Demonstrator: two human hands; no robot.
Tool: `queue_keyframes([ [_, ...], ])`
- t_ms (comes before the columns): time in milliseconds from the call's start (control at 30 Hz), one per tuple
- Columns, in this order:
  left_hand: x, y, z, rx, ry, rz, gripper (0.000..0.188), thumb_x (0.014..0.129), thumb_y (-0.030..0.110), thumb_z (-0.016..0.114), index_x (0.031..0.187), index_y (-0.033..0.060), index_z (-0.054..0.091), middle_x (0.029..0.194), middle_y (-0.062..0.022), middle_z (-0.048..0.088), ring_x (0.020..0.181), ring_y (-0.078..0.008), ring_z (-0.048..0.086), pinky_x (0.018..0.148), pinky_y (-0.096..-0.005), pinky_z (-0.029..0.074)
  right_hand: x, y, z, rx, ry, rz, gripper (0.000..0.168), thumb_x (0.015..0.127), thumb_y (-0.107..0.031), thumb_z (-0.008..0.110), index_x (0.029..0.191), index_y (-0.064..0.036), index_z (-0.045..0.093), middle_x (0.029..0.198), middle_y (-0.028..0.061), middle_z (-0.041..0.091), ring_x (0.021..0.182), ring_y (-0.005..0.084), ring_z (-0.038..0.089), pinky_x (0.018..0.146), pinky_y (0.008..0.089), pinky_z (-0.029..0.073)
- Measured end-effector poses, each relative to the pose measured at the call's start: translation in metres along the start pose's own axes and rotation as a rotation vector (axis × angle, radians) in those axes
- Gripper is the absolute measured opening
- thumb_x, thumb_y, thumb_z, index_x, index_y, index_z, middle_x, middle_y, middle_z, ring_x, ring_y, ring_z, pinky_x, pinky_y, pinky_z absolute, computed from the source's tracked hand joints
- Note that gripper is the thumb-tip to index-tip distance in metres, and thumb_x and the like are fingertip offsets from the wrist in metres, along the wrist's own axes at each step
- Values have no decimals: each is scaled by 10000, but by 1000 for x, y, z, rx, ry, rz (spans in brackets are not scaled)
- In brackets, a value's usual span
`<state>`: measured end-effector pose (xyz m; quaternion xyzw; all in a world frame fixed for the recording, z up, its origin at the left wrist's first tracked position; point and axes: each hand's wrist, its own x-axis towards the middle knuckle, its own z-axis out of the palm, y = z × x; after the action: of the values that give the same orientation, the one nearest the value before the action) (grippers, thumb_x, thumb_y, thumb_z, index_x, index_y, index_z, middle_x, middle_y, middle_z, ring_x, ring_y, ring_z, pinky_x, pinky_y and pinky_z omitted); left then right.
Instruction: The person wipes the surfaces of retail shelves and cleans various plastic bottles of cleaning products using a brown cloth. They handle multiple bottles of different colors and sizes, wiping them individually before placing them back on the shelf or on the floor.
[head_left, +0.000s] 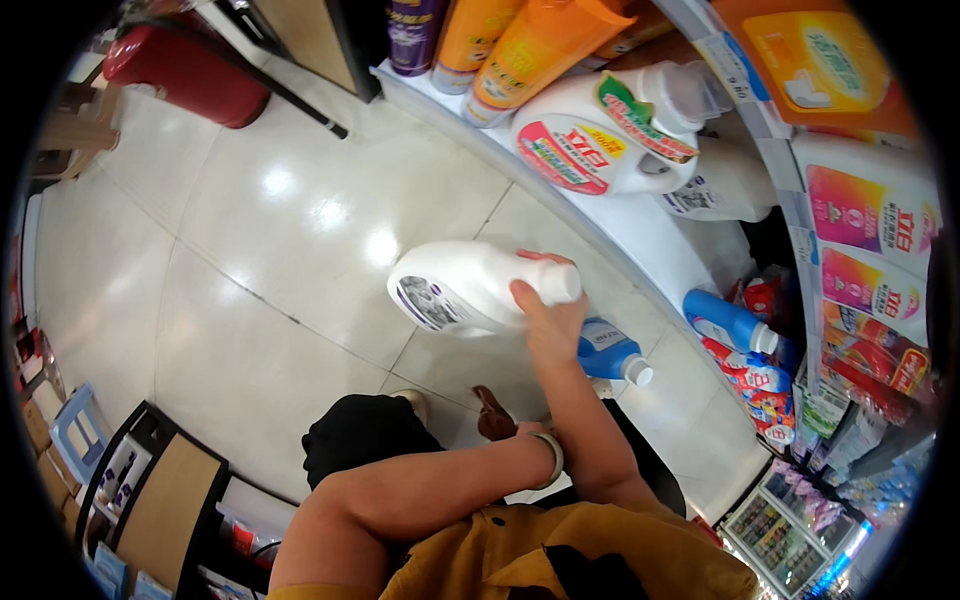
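My right hand (553, 322) grips a white plastic detergent bottle (480, 281) around its neck, just below the white cap. The bottle is tilted above the tiled floor, its base towards the left and its printed label partly visible. My left arm, with a bangle at the wrist, crosses in front of my body. Most of my left hand (531, 429) is hidden behind the right forearm. A crumpled brown cloth (495, 416) sticks out from it. Beyond the right forearm, a blue bottle with a white cap (611, 351) appears to stand on the floor, partly covered by my hand.
A white shelf (637, 232) curves along the right, bearing orange bottles (525, 56), a large white detergent jug (607, 139), another blue bottle (724, 319) and packets. Its upper tier (795, 187) overhangs. A red cylinder (187, 75) is at the upper left, a wood-topped rack (169, 502) at lower left.
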<state>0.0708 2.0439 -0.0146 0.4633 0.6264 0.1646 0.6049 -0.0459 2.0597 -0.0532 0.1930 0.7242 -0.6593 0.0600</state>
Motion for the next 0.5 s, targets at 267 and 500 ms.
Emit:
queue_keyframes([
  [267, -2, -9, -32, 111, -104, 89, 376, 816, 147, 601, 1187, 120, 654, 1167, -90, 657, 1055, -288, 633, 812, -435, 509, -37, -113, -111, -121, 289, -409, 521, 626, -168, 803, 1063, 4, 577, 1079, 183, 640, 1051, 259, 602, 942, 401, 468],
  [500, 4, -11, -39, 78, -106, 95, 308, 790, 127, 591, 1075, 94, 703, 1123, -122, 670, 1006, -307, 655, 788, -437, 522, 11, -128, -167, -516, 234, -920, 567, 624, -198, 826, 1082, 13, 568, 1074, 191, 632, 1049, 320, 618, 957, 461, 460],
])
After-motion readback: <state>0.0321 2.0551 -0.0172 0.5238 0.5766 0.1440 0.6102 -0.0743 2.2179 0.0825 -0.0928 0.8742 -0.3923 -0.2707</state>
